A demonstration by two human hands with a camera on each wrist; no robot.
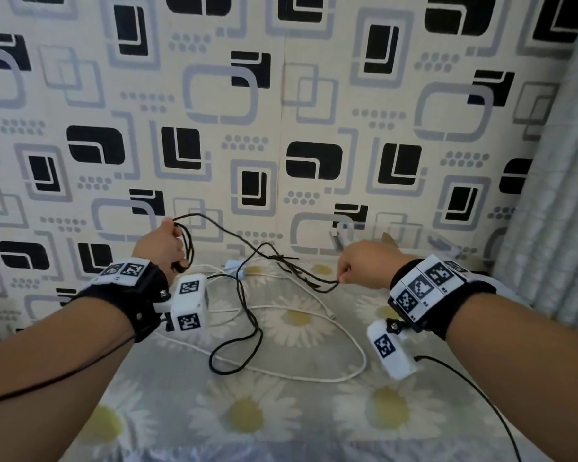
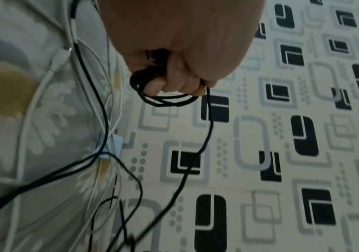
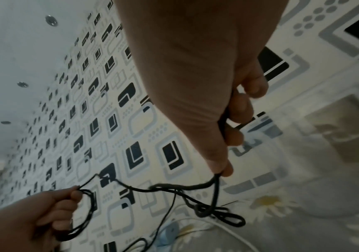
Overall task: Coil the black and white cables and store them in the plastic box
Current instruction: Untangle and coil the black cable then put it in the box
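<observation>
The left hand (image 1: 159, 246) is raised in front of the patterned wall (image 1: 281, 95), its fingers (image 2: 174, 83) curled round a small bundle of loops already wound from the black cable (image 1: 247, 251), which hang below the fist. The right hand (image 1: 364, 263) is held out at the same height, well apart from the left, thumb and forefinger pinching a bend of the same cable, with the other fingers (image 3: 238, 109) folded over a further strand. Between the two hands the cable sags in a loose line with a twisted tangle near the right hand, and its remaining length drops to the daisy-print bedsheet (image 1: 247, 411), where it lies in one wide loop. The white cable (image 1: 314, 378) lies uncoiled on the sheet, sprawled in broad curves crossing under the black one, with a white plug (image 2: 61, 57) at one end. A small pale blue piece (image 2: 109, 148) sits at the wall's foot where the cables cross. Behind the right hand, against the wall, stands what appears to be the clear plastic box (image 1: 414, 240), though it is too transparent to make out well.
</observation>
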